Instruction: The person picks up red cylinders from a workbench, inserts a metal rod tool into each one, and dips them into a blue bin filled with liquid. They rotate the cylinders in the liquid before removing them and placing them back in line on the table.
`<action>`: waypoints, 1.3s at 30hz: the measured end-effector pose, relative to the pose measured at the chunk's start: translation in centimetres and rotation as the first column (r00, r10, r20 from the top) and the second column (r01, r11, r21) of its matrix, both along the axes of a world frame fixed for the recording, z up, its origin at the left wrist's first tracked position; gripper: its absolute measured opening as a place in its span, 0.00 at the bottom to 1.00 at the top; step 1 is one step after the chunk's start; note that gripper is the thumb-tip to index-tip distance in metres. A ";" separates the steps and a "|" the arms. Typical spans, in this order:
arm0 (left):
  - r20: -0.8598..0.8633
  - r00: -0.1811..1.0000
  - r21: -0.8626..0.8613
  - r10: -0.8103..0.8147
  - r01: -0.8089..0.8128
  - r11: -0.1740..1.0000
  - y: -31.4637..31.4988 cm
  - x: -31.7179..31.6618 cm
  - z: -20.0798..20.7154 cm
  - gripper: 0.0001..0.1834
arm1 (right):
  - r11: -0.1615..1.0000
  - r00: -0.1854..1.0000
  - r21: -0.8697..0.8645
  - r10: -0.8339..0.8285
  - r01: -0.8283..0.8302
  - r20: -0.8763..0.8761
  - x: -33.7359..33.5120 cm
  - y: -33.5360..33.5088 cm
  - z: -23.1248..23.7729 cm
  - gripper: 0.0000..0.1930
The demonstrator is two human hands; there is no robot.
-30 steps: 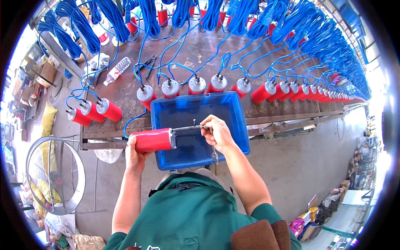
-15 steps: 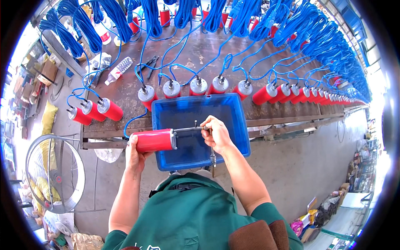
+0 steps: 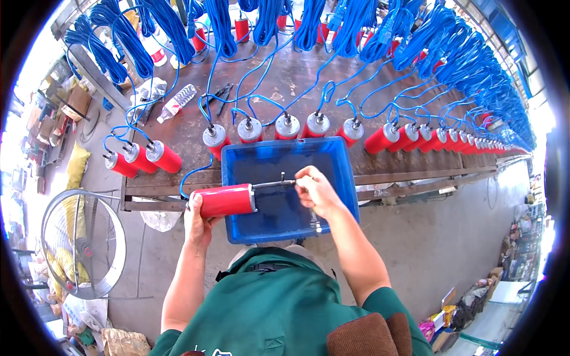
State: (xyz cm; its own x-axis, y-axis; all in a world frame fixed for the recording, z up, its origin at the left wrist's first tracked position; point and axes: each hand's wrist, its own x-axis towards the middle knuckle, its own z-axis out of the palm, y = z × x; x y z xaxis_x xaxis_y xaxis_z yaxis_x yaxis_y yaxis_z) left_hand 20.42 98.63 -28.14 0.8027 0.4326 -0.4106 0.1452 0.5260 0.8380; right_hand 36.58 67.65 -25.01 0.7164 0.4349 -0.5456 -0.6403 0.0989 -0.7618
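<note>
Over the blue plastic tub, a red cylinder lies nearly level in my left hand, whose fingers are wrapped round its left end. A blue cable runs from that end up to the bench. From the cylinder's right end sticks out a metal rod tool with a short upright pin. My right hand grips the tool's outer end with closed fingers. Below that hand hangs a blurred metal crosspiece, seemingly part of the same tool. Where the tool meets the cylinder is hidden inside its rim.
Behind the tub, a brown bench carries rows of red cylinders with blue leads. Bundled blue cables hang along its far side. A plastic bottle and black pliers lie at left. A large fan stands on the floor.
The crosspiece under my right hand has swung and is now blurred. My right hand has turned slightly at the rod's end. My left hand still holds the cylinder; the whole view has shifted slightly.
</note>
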 end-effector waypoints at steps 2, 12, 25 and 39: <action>0.002 0.999 0.018 0.046 -0.046 0.999 -0.7 0.0 -0.3 0.37 | 0.995 0.987 -0.102 0.026 -0.010 0.159 0.1 -2.5 1.7 0.09; 0.127 0.968 0.246 0.216 -0.242 0.938 -6.9 2.8 1.9 0.26 | 0.995 0.998 0.102 0.016 -0.022 0.062 -4.6 -19.1 2.5 0.18; -0.214 0.977 -0.001 0.006 -0.006 1.000 -13.9 9.6 -4.7 0.31 | 0.770 0.948 -0.552 -0.257 0.319 0.189 -6.1 -26.6 -9.5 0.10; -0.256 0.940 -0.124 -0.226 0.200 0.972 -11.8 5.4 -4.0 0.42 | 0.444 0.619 -0.750 0.429 0.490 0.658 5.1 -21.9 -14.4 0.32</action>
State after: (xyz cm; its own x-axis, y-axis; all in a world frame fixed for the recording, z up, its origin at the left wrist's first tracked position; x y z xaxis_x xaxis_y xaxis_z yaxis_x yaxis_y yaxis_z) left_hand 25.86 86.86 -32.18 0.7274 0.2120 -0.6527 0.4738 0.5329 0.7011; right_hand 41.70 45.72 -39.36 0.9914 0.0712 0.1100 0.1200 -0.8297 -0.5452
